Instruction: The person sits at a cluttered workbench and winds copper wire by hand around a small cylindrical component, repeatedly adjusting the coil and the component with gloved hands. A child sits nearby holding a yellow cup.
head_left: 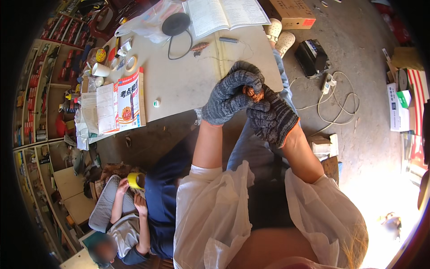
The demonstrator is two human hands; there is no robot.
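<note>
Both gloved hands, left hand [230, 96] and right hand [271, 119], clamped tight round a copper coil [254, 93] (mostly hidden), seemingly mid-job.

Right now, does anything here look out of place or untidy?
Yes. A white cable lies in loose loops on the floor beside a power strip. Both gloved hands, left and right, grip a coppery bundle.

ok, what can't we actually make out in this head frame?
- Coppery bundle: mostly hidden between the gloved left hand and right hand; only a sliver shows.
- Open book: top cut off by the frame edge.
- Shelves: contents bent and too small at the fisheye rim.
- Floor, lower right: washed out by glare.
</note>
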